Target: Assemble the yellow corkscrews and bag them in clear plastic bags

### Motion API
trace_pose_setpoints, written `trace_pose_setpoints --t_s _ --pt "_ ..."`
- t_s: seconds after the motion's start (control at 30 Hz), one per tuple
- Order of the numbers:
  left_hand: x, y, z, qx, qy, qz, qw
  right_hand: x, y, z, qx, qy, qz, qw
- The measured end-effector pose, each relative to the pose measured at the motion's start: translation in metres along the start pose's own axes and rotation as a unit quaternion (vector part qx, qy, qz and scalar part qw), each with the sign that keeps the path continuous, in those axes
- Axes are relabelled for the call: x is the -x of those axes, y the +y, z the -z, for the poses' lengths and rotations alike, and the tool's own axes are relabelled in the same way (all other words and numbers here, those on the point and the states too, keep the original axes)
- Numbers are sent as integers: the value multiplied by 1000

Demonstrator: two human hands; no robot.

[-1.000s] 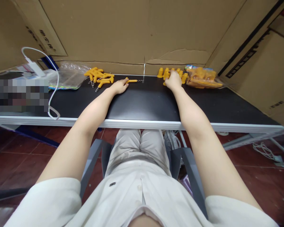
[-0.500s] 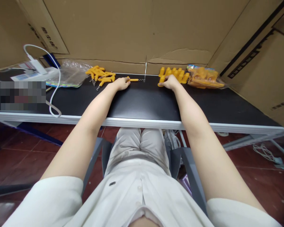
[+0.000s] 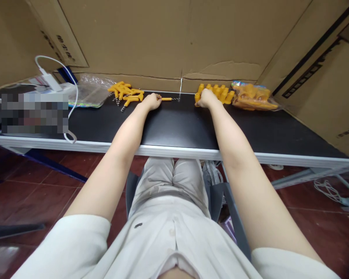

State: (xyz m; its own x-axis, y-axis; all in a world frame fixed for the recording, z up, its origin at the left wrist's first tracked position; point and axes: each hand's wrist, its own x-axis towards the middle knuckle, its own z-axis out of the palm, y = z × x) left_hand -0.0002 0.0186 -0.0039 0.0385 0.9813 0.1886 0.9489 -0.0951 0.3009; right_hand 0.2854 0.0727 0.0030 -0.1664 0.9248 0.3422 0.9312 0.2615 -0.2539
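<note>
My left hand [image 3: 152, 102] rests on the black tabletop [image 3: 177, 124] with its fingers closed on the near end of an orange ribbed handle [image 3: 166, 99] that has a thin metal spiral at its far end. My right hand [image 3: 205, 98] is curled round a small orange plastic piece [image 3: 197, 98] at the left end of a row of orange caps [image 3: 218, 93]. To the left of my left hand lies a heap of orange handled pieces with metal spirals [image 3: 126, 93].
A plastic bag of orange parts [image 3: 251, 95] lies right of the caps. A clear bag [image 3: 90, 91], a white charger with cable [image 3: 50, 79] and a blurred object [image 3: 35, 114] sit at the left. Cardboard sheets [image 3: 163, 38] wall in the table's back and right side.
My right hand has drawn back from the middle of the cap row to its left end and closed on one orange piece. My left hand has kept its hold on the ribbed handle.
</note>
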Motion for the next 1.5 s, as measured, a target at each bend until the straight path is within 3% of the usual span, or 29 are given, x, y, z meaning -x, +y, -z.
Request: trace_pose_setpoints --t_s 0.07,0.17,0.27,0.57,0.83,1.0,1.5 --pt "5 2 -3 -11 19 -4 1000 21 -20 16 21 -33 -53 998" --pt "11 6 -3 -38 23 -15 999 49 -47 35 87 -42 -49 994" --pt "12 8 -2 -53 29 -37 997 60 -59 39 102 -54 -31 993" --pt "5 1 2 -52 -24 -51 997 49 -43 28 62 -34 -19 997" --pt "5 0 0 -43 -4 -29 999 44 -38 23 59 -48 1 997" --pt "4 -3 -2 -45 5 -47 998 40 -35 17 39 -45 44 997" --pt "11 8 1 -15 20 -92 995 41 -38 16 12 -46 67 997"
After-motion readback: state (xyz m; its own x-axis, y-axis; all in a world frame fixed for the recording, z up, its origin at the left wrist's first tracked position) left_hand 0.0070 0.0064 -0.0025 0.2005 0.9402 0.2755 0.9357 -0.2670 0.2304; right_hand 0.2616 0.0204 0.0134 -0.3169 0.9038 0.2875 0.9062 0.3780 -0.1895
